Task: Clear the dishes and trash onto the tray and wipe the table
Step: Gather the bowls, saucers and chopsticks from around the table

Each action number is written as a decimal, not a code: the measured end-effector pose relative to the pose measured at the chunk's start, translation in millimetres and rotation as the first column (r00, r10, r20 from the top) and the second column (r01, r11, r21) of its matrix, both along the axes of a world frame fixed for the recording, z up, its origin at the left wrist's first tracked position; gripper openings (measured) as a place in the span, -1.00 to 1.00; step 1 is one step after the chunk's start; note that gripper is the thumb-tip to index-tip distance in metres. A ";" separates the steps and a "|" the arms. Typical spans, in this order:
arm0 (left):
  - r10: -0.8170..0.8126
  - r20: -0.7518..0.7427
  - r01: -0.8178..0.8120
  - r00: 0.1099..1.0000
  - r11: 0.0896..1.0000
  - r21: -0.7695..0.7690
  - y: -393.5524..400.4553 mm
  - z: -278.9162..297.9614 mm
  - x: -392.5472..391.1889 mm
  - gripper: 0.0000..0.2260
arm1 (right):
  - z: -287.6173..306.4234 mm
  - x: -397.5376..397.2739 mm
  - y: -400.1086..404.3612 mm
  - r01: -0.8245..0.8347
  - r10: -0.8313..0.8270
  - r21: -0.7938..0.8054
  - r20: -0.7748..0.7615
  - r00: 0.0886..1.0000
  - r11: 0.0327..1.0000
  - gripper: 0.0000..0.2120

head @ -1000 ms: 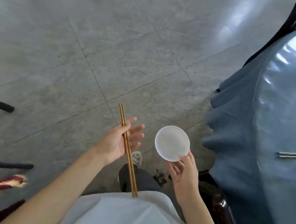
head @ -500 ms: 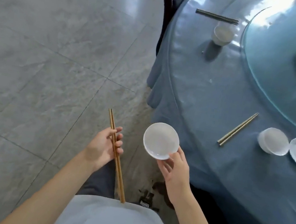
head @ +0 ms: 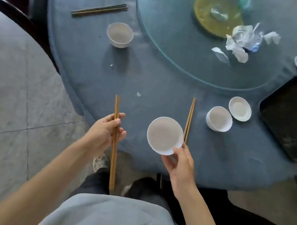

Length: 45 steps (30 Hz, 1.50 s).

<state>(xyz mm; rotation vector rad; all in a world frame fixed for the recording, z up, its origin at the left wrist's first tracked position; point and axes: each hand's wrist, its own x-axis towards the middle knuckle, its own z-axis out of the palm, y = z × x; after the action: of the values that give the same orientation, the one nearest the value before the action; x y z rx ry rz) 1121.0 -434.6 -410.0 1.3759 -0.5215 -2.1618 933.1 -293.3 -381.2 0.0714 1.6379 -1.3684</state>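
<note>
Left hand (head: 104,131) grips chopsticks (head: 114,140); right hand (head: 180,165) pinches a white dish (head: 164,135) (no legible writing).

Open blue cloth across the table (head: 86,57) between the far bowl (head: 119,34) and near edge. Rightward toward the black tray (head: 294,118), blocked by flat chopsticks (head: 189,117), a bowl (head: 219,119) and saucer (head: 240,108) side by side.
</note>
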 end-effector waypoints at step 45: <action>-0.195 0.905 0.742 0.377 0.649 -0.170 -5.5 -92.6 -341.5 -0.68 | -80.4 -290.2 -27.6 0.076 -0.046 0.191 -0.154 0.987 0.979 -0.60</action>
<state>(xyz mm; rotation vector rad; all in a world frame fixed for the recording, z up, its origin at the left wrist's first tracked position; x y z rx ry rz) 779.4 -440.1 -502.6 1.9735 -2.0399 -1.2541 642.9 -320.9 -461.6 0.1392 1.9079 -1.2800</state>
